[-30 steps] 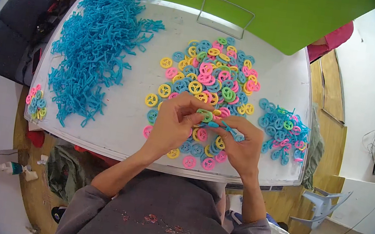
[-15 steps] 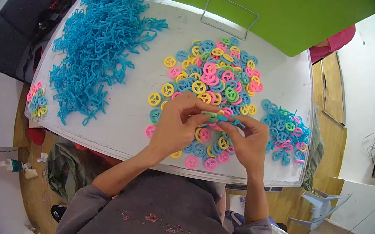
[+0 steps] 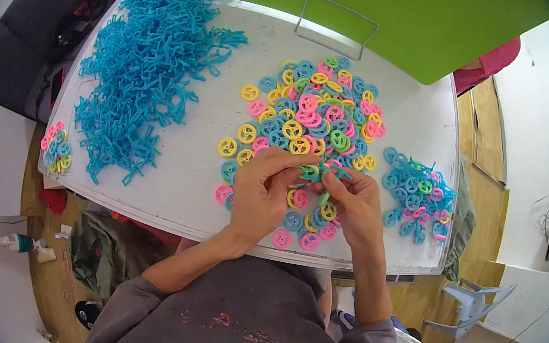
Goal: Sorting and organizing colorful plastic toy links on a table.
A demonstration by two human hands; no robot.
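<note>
White table [image 3: 199,133], wheels [image 3: 309,102], green panel [image 3: 394,16] beyond

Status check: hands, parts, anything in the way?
Left hand pinching green wheel. Right hand gripping blue piece beside it. Loose wheel pile close around both hands.

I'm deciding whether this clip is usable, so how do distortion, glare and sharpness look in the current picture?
Head view: the near edge of the table bows, with black corners; head view: a bright strip, possibly glare, shows below the green panel; head view: loose wheels look fairly crisp, but fine detail between the fingers is hard to judge.
</note>
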